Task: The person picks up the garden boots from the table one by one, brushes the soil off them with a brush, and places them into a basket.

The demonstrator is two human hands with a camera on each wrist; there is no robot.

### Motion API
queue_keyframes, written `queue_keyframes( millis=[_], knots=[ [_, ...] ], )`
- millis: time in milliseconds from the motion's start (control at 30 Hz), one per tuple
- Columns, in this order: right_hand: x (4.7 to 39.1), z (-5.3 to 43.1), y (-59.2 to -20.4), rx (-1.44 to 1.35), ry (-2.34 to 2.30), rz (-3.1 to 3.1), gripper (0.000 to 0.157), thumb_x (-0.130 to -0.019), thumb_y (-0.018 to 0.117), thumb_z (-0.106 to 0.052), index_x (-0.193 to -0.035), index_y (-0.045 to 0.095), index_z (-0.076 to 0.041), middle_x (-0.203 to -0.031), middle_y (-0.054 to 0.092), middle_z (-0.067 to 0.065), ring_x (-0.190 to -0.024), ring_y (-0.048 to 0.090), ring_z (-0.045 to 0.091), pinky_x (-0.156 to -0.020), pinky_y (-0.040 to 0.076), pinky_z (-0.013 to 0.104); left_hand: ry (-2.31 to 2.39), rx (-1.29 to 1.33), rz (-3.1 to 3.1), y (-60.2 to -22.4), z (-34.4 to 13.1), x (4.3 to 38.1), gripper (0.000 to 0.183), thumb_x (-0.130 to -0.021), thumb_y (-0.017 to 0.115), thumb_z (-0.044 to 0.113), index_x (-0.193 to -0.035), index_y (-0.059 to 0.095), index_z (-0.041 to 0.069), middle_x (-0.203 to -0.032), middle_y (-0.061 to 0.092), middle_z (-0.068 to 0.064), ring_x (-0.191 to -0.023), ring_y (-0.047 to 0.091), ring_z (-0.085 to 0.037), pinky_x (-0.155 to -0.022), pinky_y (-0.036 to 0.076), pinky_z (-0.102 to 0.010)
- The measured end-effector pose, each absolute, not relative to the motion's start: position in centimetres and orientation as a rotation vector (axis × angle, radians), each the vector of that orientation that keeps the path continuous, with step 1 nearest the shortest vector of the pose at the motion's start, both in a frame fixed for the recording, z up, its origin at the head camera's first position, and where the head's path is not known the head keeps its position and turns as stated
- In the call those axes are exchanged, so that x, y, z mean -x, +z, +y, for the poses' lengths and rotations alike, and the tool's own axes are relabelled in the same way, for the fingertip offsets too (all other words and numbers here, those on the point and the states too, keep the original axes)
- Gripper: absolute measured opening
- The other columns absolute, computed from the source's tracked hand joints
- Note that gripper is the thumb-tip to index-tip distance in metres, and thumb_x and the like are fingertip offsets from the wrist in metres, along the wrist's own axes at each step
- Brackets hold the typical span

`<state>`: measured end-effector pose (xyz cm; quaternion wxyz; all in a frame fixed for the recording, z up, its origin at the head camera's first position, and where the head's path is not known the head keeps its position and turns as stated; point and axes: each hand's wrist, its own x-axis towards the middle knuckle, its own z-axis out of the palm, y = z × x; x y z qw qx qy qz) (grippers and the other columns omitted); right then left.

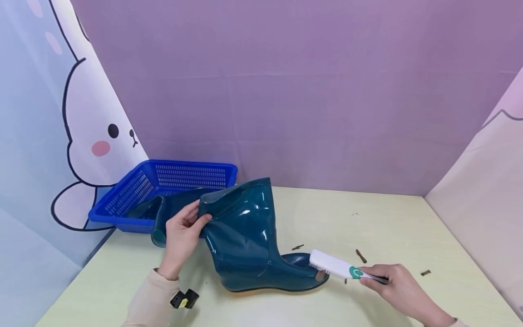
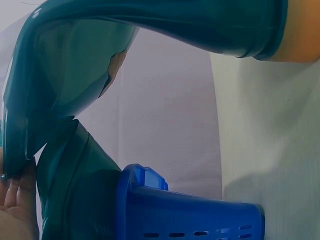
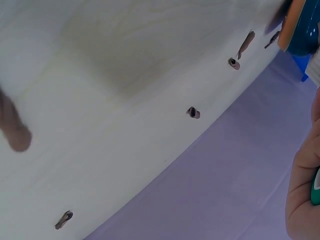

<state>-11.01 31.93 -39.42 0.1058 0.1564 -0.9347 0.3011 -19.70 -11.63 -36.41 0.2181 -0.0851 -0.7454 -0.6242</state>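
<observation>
Nearest me in the head feed, the right hand (image 1: pixel 402 287) gripped the handle of a white brush (image 1: pixel 333 264), its bristles at the toe of a glossy teal boot (image 1: pixel 245 236). The left hand (image 1: pixel 182 234) pinched that boot by the rim of its shaft, keeping the sole facing down over the table (image 1: pixel 384 227).

I judged the scrubbing part-way along: the side of the boot toward me looked shiny and free of marks, but a brown patch (image 1: pixel 320 275) sat on the toe beside the bristles. The left wrist feed showed me another brown mark (image 2: pixel 116 70) on the shaft, though that view was too dim for me to be sure it was dirt.

Brown bits (image 1: pixel 361 255) lay scattered on the table past the boot; I took them for dirt already off.

Farther back, a second boot (image 1: pixel 181 205) lay partly in a blue basket (image 1: pixel 180 175), its shaft hanging over the rim. Neither hand was on it, and I counted it as left to do.
</observation>
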Motion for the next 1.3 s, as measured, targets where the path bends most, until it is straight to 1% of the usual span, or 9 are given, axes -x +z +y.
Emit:
queue_keyframes(
  millis=[233,433,600,767,1000,1167,1300],
  knots=[
    [10.9,32.4,-39.3,-0.434,0.893,-2.773,0.018,-0.076,0.071,-0.018,-0.092,0.073,-0.008,-0.074,0.064,-0.015,-0.048,0.027,-0.007,-0.041,0.03,0.014,-1.745,0.248,-2.031,-36.5,-11.7,19.7,0.036,-0.082,0.063,0.001,-0.117,0.061,0.008,-0.098,0.064,0.023,-0.085,0.064,0.003,-0.072,0.052,-0.017],
    [10.6,33.0,-39.5,-0.417,0.908,-2.77,0.018,-0.076,0.071,-0.018,-0.092,0.073,-0.009,-0.071,0.063,-0.014,-0.048,0.027,-0.007,-0.041,0.029,0.014,-1.755,0.249,-2.041,-36.5,-11.5,19.7,0.038,-0.081,0.064,0.0,-0.118,0.06,0.007,-0.097,0.063,0.025,-0.085,0.064,0.003,-0.073,0.051,-0.017],
    [10.4,33.3,-39.7,-0.387,0.906,-2.778,0.018,-0.076,0.071,-0.018,-0.091,0.073,-0.009,-0.07,0.062,-0.015,-0.048,0.028,-0.006,-0.041,0.029,0.015,-1.761,0.243,-2.049,-36.5,-11.5,19.7,0.039,-0.081,0.065,0.002,-0.119,0.06,0.008,-0.098,0.063,0.025,-0.085,0.064,0.003,-0.073,0.051,-0.017],
    [10.4,33.5,-39.7,-0.358,0.923,-2.796,0.018,-0.077,0.071,-0.019,-0.092,0.073,-0.01,-0.071,0.063,-0.014,-0.049,0.029,-0.006,-0.041,0.029,0.016,-1.743,0.25,-2.048,-36.5,-11.6,19.8,0.038,-0.08,0.065,0.001,-0.118,0.06,0.008,-0.098,0.063,0.024,-0.085,0.064,0.003,-0.073,0.052,-0.017],
    [10.4,34.0,-39.8,-0.391,0.911,-2.778,0.017,-0.077,0.07,-0.017,-0.092,0.072,-0.009,-0.071,0.063,-0.014,-0.049,0.028,-0.007,-0.041,0.029,0.015,-1.741,0.257,-2.054,-36.5,-11.7,19.9,0.036,-0.081,0.065,0.005,-0.117,0.061,0.01,-0.098,0.064,0.023,-0.085,0.065,0.002,-0.072,0.052,-0.017],
    [10.1,34.3,-39.9,-0.348,0.921,-2.794,0.016,-0.078,0.07,-0.016,-0.093,0.072,-0.01,-0.069,0.062,-0.013,-0.049,0.027,-0.005,-0.041,0.028,0.016,-1.747,0.255,-2.064,-36.5,-11.7,19.9,0.037,-0.082,0.065,0.006,-0.118,0.06,0.009,-0.099,0.064,0.023,-0.085,0.064,0.002,-0.073,0.052,-0.017],
    [9.9,34.7,-40.1,-0.325,0.972,-2.832,0.019,-0.08,0.068,-0.018,-0.096,0.072,-0.01,-0.074,0.064,-0.011,-0.052,0.031,-0.004,-0.043,0.029,0.018,-1.744,0.247,-2.07,-36.5,-11.7,19.8,0.037,-0.082,0.065,0.006,-0.118,0.06,0.009,-0.099,0.064,0.023,-0.085,0.064,0.003,-0.072,0.052,-0.017]
  ],
)
